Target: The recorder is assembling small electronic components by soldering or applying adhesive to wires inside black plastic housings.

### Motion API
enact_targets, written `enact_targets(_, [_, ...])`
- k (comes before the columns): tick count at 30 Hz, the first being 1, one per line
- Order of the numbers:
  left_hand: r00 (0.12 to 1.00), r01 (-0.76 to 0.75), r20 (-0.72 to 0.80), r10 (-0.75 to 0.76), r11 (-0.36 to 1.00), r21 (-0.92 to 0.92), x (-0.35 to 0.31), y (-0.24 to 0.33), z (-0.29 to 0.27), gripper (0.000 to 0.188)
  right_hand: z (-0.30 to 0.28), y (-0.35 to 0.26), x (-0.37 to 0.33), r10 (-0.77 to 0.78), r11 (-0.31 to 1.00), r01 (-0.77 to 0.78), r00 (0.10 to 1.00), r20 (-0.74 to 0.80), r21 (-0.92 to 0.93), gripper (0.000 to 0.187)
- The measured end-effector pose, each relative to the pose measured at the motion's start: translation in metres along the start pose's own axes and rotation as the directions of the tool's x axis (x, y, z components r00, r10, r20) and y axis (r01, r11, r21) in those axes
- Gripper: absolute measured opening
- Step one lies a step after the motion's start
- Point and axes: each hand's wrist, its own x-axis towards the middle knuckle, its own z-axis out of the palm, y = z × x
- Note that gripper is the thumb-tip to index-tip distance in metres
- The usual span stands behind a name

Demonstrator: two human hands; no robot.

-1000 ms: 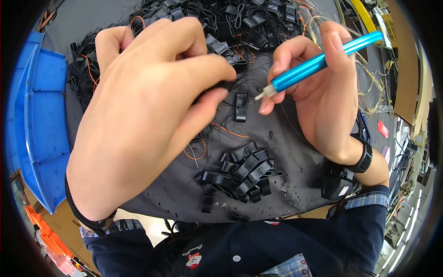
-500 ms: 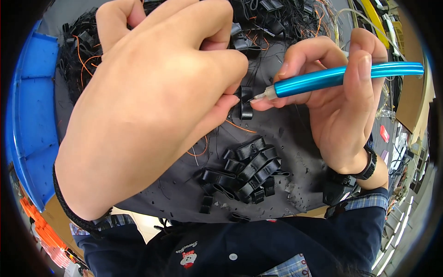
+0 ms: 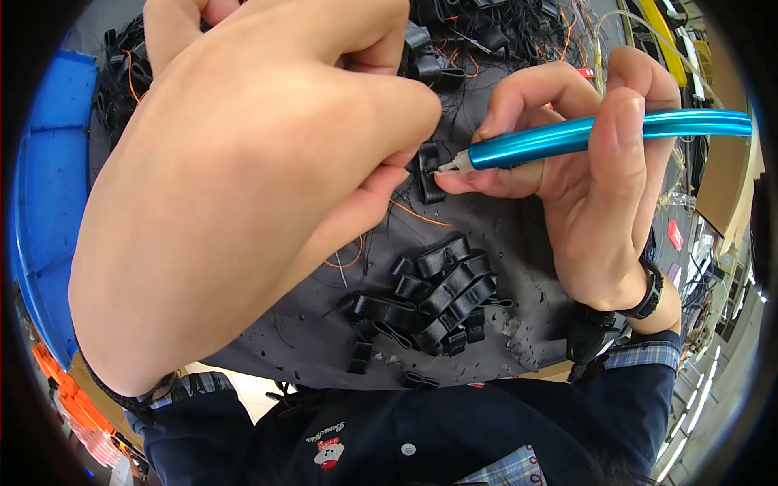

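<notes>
A small black ribbon bow [image 3: 430,188] is suspended between my hands. My left hand [image 3: 235,154], large in the near left, is closed, thumb and forefinger pinched right beside the bow. A thin dark thread seems to run from that pinch to the bow's middle. My right hand [image 3: 600,186] grips a shiny blue pen-shaped tool [image 3: 535,142] with a pale tip. That tip points left at the bow's centre, and a right fingertip lies just under it. Below them, several glossy black ribbon bows [image 3: 446,283] are heaped on the dark grey cloth [image 3: 519,259].
More black bows tangled with threads [image 3: 486,36] lie at the far side. An orange thread [image 3: 421,214] rests on the cloth among dark scraps. A blue plastic bin [image 3: 61,202] stands at left, orange items [image 3: 77,397] below it. A cardboard piece [image 3: 721,154] is at right.
Both hands have shifted slightly left with the bow and the blue tool. The tool's tip has come closer to the bow's middle. My left forearm has swung a little left.
</notes>
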Motion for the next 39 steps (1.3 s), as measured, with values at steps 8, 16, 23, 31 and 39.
enact_targets(8, [1.000,0.015,-0.020,-0.014,1.000,0.026,-0.0010,0.0009,-0.0033,0.021,0.0059,-0.0045,-0.0021,0.012,0.998,-0.012,1.000,-0.010,-0.068,0.036])
enact_targets(16, [1.000,-0.003,-0.014,0.004,0.999,0.038,0.0013,-0.0001,-0.0033,0.019,0.0032,-0.0012,-0.0002,0.011,0.999,-0.011,1.000,0.000,-0.051,0.036])
enact_targets(23, [1.000,-0.013,-0.013,0.014,0.999,0.036,0.0038,-0.0008,-0.0018,0.018,0.0047,-0.0017,0.0002,0.027,0.998,-0.029,0.999,-0.026,-0.059,0.035])
enact_targets(31, [1.000,-0.011,-0.021,0.012,1.000,0.027,0.0028,0.0000,-0.0016,0.018,0.0030,-0.0012,-0.0003,0.021,0.999,-0.022,1.000,-0.005,-0.049,0.034])
enact_targets(39, [0.999,-0.004,-0.033,0.005,1.000,0.024,0.0048,0.0003,-0.0007,0.018,0.0048,-0.0012,0.0000,0.020,1.000,-0.020,1.000,-0.013,-0.024,0.034])
